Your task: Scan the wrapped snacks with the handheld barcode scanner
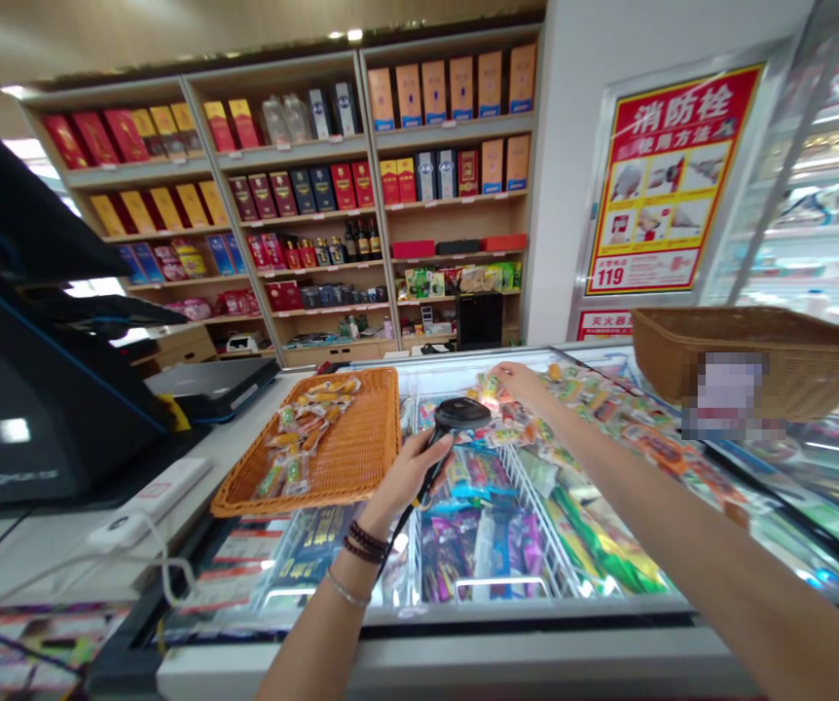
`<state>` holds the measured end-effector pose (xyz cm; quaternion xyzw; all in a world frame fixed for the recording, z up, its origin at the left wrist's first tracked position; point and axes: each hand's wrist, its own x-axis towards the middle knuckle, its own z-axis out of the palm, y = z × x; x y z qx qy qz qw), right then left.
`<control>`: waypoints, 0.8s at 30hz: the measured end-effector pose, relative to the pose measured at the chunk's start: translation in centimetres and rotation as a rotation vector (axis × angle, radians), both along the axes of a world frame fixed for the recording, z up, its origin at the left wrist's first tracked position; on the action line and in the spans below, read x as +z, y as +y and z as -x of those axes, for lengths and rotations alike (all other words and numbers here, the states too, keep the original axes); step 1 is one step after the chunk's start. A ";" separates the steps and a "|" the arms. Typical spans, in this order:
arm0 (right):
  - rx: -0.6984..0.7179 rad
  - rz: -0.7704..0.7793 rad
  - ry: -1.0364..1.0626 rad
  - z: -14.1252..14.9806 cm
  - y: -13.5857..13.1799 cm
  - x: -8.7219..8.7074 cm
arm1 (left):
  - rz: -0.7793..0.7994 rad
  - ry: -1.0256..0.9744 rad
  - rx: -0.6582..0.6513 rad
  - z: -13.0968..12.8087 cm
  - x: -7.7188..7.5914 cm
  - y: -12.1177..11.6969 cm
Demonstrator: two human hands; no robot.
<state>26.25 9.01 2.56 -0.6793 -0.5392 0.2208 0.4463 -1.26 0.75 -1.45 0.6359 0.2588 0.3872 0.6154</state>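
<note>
One barcode scanner sits firmly in the closed left hand. The right hand, narrowly open, touches snack packets heaped in the freezer.

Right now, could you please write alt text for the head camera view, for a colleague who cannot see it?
A person's left hand grips a black corded barcode scanner above a chest freezer, while the right hand reaches to small snack packets heaped inside. An orange wicker tray holding more packets sits on the freezer, with wooden shelves of boxed bottles beyond.
</note>
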 end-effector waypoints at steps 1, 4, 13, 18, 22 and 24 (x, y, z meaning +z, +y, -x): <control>0.001 -0.003 -0.006 0.0 -0.1 0.0 | -0.003 0.003 -0.001 0.1 0.0 -0.1; -0.005 -0.012 -0.044 -0.1 -0.3 0.0 | -0.004 0.009 0.005 0.1 0.1 -0.2; -0.011 -0.006 -0.017 -0.8 0.2 -0.3 | 0.000 0.016 -0.005 0.0 0.0 -0.3; -0.021 0.007 -0.066 -1.2 0.2 -0.3 | 0.008 0.022 -0.013 0.0 0.0 -0.5; -0.023 0.011 -0.048 -1.3 0.1 -0.3 | -0.003 0.027 -0.023 0.0 0.3 -0.8; -0.028 0.000 -0.063 -1.3 0.1 -0.4 | -0.009 0.028 -0.027 -0.1 0.5 -0.9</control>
